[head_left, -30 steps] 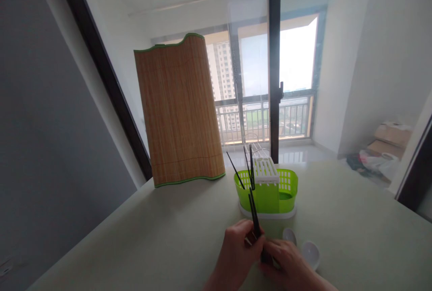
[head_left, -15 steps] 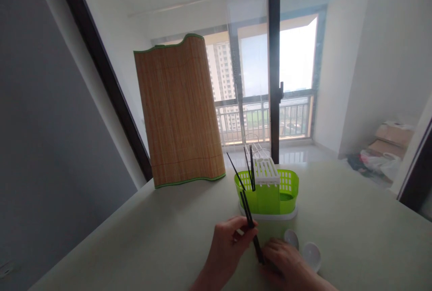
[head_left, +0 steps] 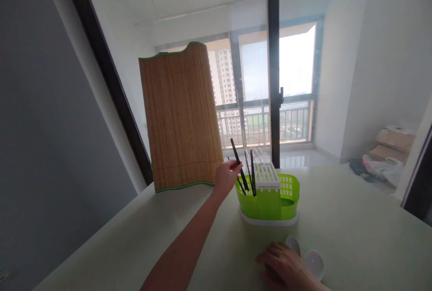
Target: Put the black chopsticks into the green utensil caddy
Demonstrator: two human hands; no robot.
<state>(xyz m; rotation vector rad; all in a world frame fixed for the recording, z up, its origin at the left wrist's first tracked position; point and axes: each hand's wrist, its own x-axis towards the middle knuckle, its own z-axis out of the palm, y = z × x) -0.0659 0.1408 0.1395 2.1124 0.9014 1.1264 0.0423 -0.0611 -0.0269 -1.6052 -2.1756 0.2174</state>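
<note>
My left hand (head_left: pixel 228 175) is pinched on black chopsticks (head_left: pixel 238 158), tilted with their lower ends inside the left part of the green cutlery basket (head_left: pixel 270 208). Other dark chopsticks (head_left: pixel 252 169) stand in that same section. A white slotted rack (head_left: pixel 267 175) sits across the basket's middle, and a white base (head_left: pixel 270 222) runs beneath it. On the table in front, my right hand (head_left: pixel 283 261) rests palm down, fingers loosely bent. Beside it lie two small white rounded pieces (head_left: pixel 314 264) resembling spoon bowls; anything under the palm is hidden.
A bamboo mat (head_left: pixel 182 120) with green edging stands upright, partly rolled, at the back left of the pale table (head_left: pixel 135 241). Behind the table are glass panes with a dark frame post (head_left: pixel 274 66). Cardboard boxes and bags (head_left: pixel 388 151) lie beyond the glass at right.
My left hand has moved up and away from me with the chopsticks, from near my right hand to the basket's left end. My right hand has stayed on the table.
</note>
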